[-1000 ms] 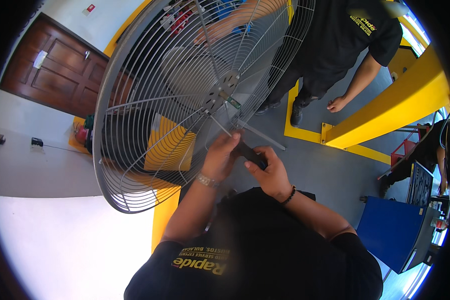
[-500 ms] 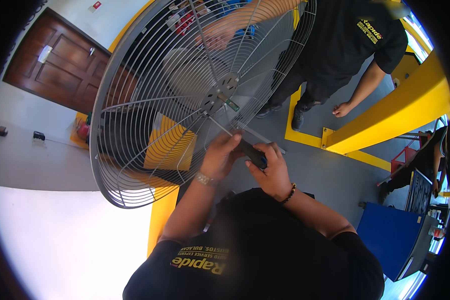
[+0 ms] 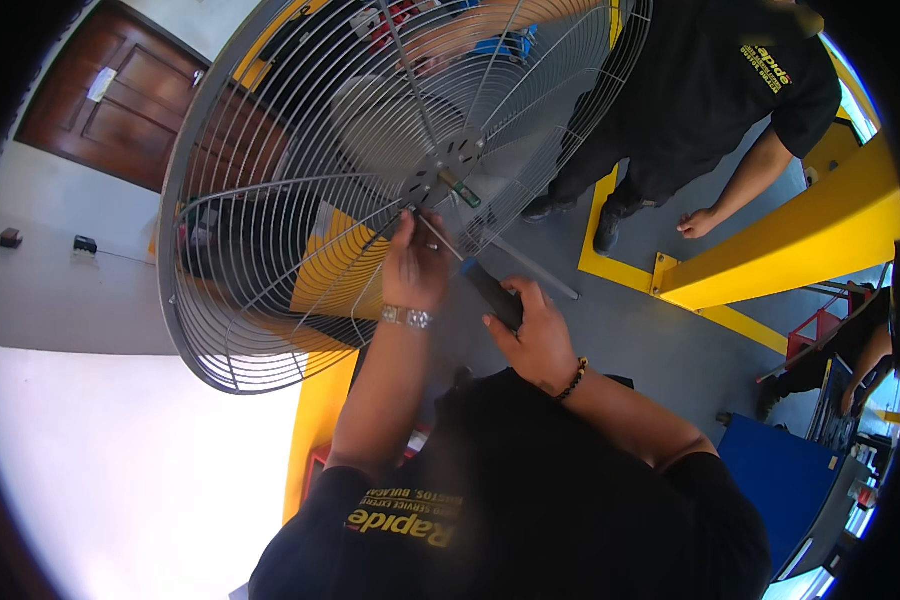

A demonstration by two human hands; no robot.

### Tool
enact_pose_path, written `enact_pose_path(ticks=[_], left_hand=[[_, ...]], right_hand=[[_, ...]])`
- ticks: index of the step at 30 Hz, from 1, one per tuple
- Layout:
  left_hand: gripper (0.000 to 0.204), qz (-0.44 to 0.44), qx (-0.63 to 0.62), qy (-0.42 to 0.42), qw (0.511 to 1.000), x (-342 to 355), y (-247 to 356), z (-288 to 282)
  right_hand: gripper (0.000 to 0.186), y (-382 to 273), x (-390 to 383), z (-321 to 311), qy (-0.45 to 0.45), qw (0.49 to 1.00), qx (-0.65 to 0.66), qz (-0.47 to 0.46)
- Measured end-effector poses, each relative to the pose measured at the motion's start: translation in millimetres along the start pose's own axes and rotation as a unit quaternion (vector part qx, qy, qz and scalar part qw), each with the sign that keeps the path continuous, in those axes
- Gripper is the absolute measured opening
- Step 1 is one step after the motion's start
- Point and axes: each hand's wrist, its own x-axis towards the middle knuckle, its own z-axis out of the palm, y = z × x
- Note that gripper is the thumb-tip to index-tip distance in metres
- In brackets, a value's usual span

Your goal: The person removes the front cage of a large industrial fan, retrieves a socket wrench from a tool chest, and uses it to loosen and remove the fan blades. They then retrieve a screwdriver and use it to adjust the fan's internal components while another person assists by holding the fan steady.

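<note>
A big round fan with a grey wire guard (image 3: 232, 200) stands tilted in front of me. My right hand (image 3: 542, 342) is wrapped round the dark handle of a screwdriver (image 3: 492, 292), whose thin shaft points up and left toward the guard's perforated centre plate (image 3: 462, 152). At the lower edge of that plate, my left hand (image 3: 416, 264) has its fingers pinched together beside the screwdriver's tip. What lies between those fingers, if anything, is hidden. A short green-ended piece (image 3: 459, 188) shows at the plate, just above the shaft.
Across the fan stands a co-worker in black (image 3: 710, 90), one arm reaching behind the guard. A yellow post (image 3: 770, 250) rises at the right, with a blue cabinet (image 3: 770, 470) and another person below it. A brown door (image 3: 120, 110) is at the upper left.
My left hand has moved up from the screwdriver's shaft near the handle to its tip at the centre plate. My right hand still grips the handle.
</note>
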Motion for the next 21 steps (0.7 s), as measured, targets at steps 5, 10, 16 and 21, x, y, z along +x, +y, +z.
enact_pose_path(ticks=[5, 10, 16, 21], left_hand=[[0.013, -0.012, -0.050, -0.054, 0.997, 19, 1, -7], [0.013, 0.041, -0.025, 0.022, 0.999, 9, -6, 8], [0.018, 0.091, 0.028, 0.010, 0.995, 14, -9, 1], [0.022, 0.111, 0.097, 0.083, 0.986, 16, -7, 6]], right_hand=[[0.043, 4, -1, -10, -0.037, 0.999, 0.019, 0.005], [0.034, 39, -19, -53, -0.017, 0.987, 0.117, 0.106], [0.031, 68, 21, -83, 0.072, 0.957, 0.226, 0.165], [0.031, 61, 66, -81, 0.053, 0.962, 0.213, 0.161]])
